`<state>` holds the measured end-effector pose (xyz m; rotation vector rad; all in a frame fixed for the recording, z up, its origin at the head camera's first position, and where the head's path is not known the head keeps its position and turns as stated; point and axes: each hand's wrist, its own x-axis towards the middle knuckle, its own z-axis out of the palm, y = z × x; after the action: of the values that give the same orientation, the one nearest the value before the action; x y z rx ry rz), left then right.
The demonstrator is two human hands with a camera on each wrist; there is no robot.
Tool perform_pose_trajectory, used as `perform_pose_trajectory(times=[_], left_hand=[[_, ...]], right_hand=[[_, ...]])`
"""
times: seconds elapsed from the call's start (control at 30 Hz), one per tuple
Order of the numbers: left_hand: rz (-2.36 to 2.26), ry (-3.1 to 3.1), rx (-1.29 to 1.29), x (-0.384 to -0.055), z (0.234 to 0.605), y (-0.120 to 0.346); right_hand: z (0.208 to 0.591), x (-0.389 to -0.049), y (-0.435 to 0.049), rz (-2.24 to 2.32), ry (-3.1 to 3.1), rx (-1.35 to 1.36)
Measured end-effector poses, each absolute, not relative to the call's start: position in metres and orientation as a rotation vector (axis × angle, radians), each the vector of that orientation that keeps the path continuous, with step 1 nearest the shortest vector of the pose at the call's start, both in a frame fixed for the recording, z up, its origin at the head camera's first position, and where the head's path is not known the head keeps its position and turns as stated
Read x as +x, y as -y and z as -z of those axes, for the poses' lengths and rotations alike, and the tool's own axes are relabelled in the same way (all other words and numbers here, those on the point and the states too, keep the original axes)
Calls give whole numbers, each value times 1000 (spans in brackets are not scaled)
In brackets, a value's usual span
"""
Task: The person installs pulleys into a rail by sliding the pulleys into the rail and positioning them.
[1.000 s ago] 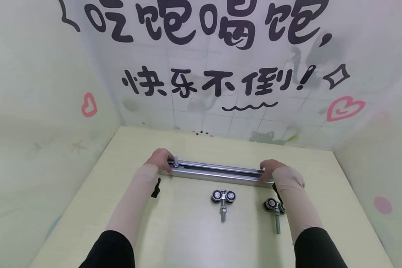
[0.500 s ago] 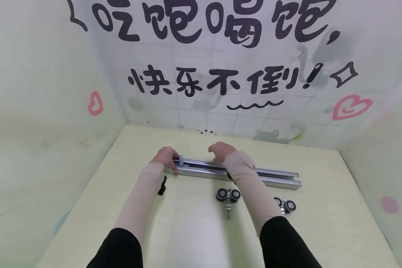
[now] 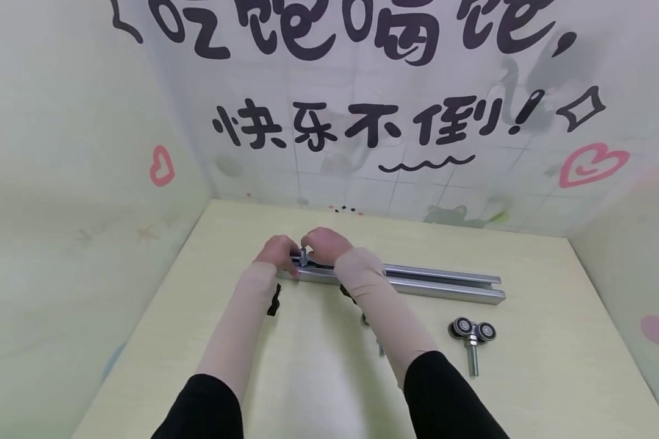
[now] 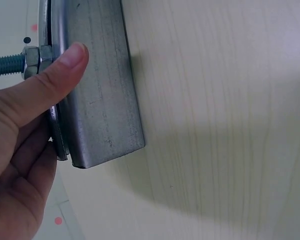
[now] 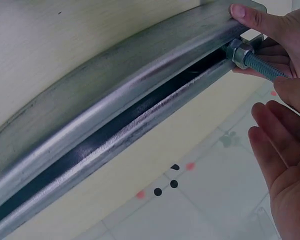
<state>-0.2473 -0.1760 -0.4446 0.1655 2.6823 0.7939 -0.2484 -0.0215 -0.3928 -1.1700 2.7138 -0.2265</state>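
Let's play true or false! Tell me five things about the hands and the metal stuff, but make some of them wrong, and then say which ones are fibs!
1. The left hand grips the rail. True.
2. The right hand is next to a bolt. True.
3. That bolt lies flat along the rail. False: it sticks up out of it.
4. The hands are at opposite ends of the rail. False: both are near its left end.
5. A roller lies right of both hands. True.

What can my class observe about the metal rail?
The rail is a long, straight, silvery channel, apparently metal, with light scratches and an open slot along its top. It lies crosswise on the table, partly hidden by the right sleeve. The left hand grips its left end, where a threaded bolt stands up from the slot.
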Motion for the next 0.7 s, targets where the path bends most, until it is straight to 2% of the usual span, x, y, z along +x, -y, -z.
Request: perform_pose_trajectory(times=[0.27, 0.7], left_hand=[[-800, -2673, 160, -246, 439, 176], [-794, -2674, 139, -245, 438, 172]], right_hand=[[403, -245, 28, 395, -2791, -1205], [392, -239, 47, 111, -2841, -984]])
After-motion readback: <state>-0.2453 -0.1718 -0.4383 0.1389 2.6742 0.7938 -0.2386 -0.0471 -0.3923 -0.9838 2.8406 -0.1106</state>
